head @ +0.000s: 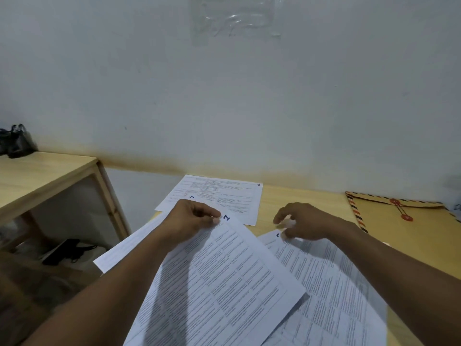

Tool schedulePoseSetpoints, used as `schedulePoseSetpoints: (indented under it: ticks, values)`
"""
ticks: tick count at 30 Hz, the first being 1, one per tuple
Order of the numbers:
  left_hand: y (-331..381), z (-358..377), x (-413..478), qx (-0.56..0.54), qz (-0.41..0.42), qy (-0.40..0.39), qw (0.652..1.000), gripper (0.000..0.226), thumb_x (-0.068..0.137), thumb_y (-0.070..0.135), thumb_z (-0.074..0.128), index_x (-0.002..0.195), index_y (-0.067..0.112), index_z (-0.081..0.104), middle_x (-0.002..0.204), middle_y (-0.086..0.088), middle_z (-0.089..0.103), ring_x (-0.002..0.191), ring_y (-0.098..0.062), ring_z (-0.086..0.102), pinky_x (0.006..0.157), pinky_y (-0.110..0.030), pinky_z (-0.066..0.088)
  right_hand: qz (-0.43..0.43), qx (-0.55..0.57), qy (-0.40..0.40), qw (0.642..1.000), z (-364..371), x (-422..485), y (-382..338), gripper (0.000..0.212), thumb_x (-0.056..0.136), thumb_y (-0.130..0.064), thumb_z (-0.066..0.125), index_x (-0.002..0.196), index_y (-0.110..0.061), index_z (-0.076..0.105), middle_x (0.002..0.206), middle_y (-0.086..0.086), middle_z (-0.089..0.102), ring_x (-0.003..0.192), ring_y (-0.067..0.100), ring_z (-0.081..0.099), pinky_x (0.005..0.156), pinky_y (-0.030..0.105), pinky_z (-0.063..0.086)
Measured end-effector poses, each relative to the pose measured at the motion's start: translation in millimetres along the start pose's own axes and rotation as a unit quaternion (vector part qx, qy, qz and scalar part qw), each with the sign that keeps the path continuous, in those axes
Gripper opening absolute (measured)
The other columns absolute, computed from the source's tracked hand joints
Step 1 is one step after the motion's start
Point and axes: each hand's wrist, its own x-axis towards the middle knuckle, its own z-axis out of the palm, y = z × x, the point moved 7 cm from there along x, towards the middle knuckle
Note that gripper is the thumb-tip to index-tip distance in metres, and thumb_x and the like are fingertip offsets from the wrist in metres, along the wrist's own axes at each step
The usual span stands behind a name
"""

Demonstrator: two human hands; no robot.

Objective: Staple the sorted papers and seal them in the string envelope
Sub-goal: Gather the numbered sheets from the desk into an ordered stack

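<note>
My left hand [193, 219] pinches the top corner of a printed sheet marked "1" [224, 278], lifted and tilted over the desk. My right hand [303, 222] hovers with fingers curled and apart just above the top corner of another printed sheet [331, 283] that lies to the right; nothing is gripped in it. A further sheet marked "4" [224, 196] lies flat near the wall. One more sheet [129, 245] sticks out to the left under the lifted one. The brown string envelope [404, 226], with striped edges and red button ties, lies at the right.
The wooden desk [306, 196] runs along a white wall. A lower wooden shelf unit [50, 176] stands at the left, with a black bag [17, 141] on top and a dark device with a cable [64, 250] inside.
</note>
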Motion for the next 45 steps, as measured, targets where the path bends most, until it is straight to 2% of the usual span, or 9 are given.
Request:
schedulePoseSetpoints:
  ticks: [5, 9, 13, 16, 21, 32, 36, 40, 45]
  values:
    - [2, 12, 3, 0.003, 0.007, -0.007, 1.000, 0.010, 0.080, 0.012, 0.085, 0.088, 0.018, 0.084, 0.092, -0.009, 0.080, 0.087, -0.013, 0.074, 0.093, -0.029, 0.055, -0.009, -0.033, 0.008, 0.999, 16, -7, -10, 0.058, 0.080, -0.043, 0.080, 0.132, -0.032, 0.058, 0.138, -0.005, 0.052, 0.129, 0.021, 0.046, 0.105, 0.041, 0.041]
    - [12, 21, 10, 0.010, 0.026, -0.004, 1.000, 0.009, 0.080, 0.017, 0.086, 0.088, 0.021, 0.084, 0.095, -0.011, 0.079, 0.088, -0.017, 0.070, 0.090, -0.031, 0.054, 0.138, -0.086, 0.114, 0.980, -4, -10, 23, 0.060, 0.090, -0.056, 0.061, 0.140, -0.025, 0.048, 0.141, 0.006, 0.048, 0.132, 0.032, 0.043, 0.106, 0.044, 0.037]
    - [23, 36, 18, 0.007, 0.042, -0.004, 0.999, 0.009, 0.082, 0.017, 0.085, 0.090, 0.020, 0.083, 0.097, -0.011, 0.079, 0.088, -0.019, 0.070, 0.078, -0.019, 0.052, 0.229, -0.107, 0.083, 0.964, -8, -16, 61, 0.043, 0.095, -0.043, 0.057, 0.128, -0.017, 0.049, 0.135, 0.007, 0.050, 0.127, 0.032, 0.046, 0.102, 0.043, 0.037]
    - [27, 49, 22, 0.011, 0.037, -0.008, 0.999, 0.010, 0.082, 0.018, 0.084, 0.092, 0.020, 0.083, 0.096, -0.004, 0.079, 0.085, -0.008, 0.069, 0.069, -0.006, 0.049, 0.224, -0.080, 0.088, 0.967, -7, -12, 72, 0.046, 0.092, -0.044, 0.063, 0.129, -0.019, 0.052, 0.132, 0.004, 0.055, 0.123, 0.028, 0.051, 0.099, 0.040, 0.040]
    - [30, 65, 22, 0.007, 0.041, -0.027, 0.999, 0.010, 0.083, 0.017, 0.083, 0.092, 0.022, 0.082, 0.097, -0.005, 0.079, 0.084, -0.003, 0.068, 0.074, -0.012, 0.047, 0.231, -0.042, 0.095, 0.967, -5, -10, 80, 0.051, 0.088, -0.049, 0.068, 0.128, -0.019, 0.057, 0.130, 0.005, 0.053, 0.123, 0.029, 0.050, 0.098, 0.039, 0.043]
    - [28, 92, 24, 0.017, 0.067, -0.065, 0.996, 0.008, 0.083, 0.018, 0.084, 0.090, 0.023, 0.083, 0.099, -0.024, 0.074, 0.089, -0.033, 0.072, 0.093, -0.037, 0.058, 0.198, -0.068, 0.156, 0.965, -8, -18, 75, 0.045, 0.090, -0.046, 0.067, 0.127, -0.021, 0.057, 0.128, 0.002, 0.059, 0.122, 0.026, 0.052, 0.095, 0.039, 0.042]
    - [27, 99, 26, 0.016, 0.068, -0.063, 0.996, 0.008, 0.084, 0.019, 0.083, 0.091, 0.023, 0.082, 0.098, -0.020, 0.076, 0.092, -0.034, 0.072, 0.086, -0.032, 0.056, 0.207, -0.082, 0.144, 0.964, -5, -15, 77, 0.036, 0.090, -0.046, 0.064, 0.118, -0.022, 0.064, 0.121, 0.000, 0.066, 0.117, 0.026, 0.057, 0.090, 0.037, 0.036]
    - [33, 98, 27, 0.003, 0.079, -0.045, 0.996, 0.009, 0.084, 0.018, 0.083, 0.092, 0.023, 0.083, 0.096, -0.014, 0.078, 0.098, -0.036, 0.070, 0.083, -0.029, 0.055, 0.159, 0.020, 0.155, 0.975, -10, -12, 74, 0.023, 0.086, -0.031, 0.070, 0.102, -0.014, 0.068, 0.107, 0.004, 0.068, 0.099, 0.025, 0.063, 0.078, 0.035, 0.048]
    - [43, 92, 32, -0.022, 0.086, -0.012, 0.996, 0.009, 0.085, 0.016, 0.082, 0.090, 0.024, 0.083, 0.092, -0.008, 0.079, 0.092, -0.026, 0.074, 0.089, -0.035, 0.058, 0.084, 0.169, 0.134, 0.973, -32, -19, 55, 0.024, 0.086, -0.028, 0.075, 0.105, -0.023, 0.062, 0.097, -0.002, 0.058, 0.087, 0.018, 0.056, 0.068, 0.028, 0.042]
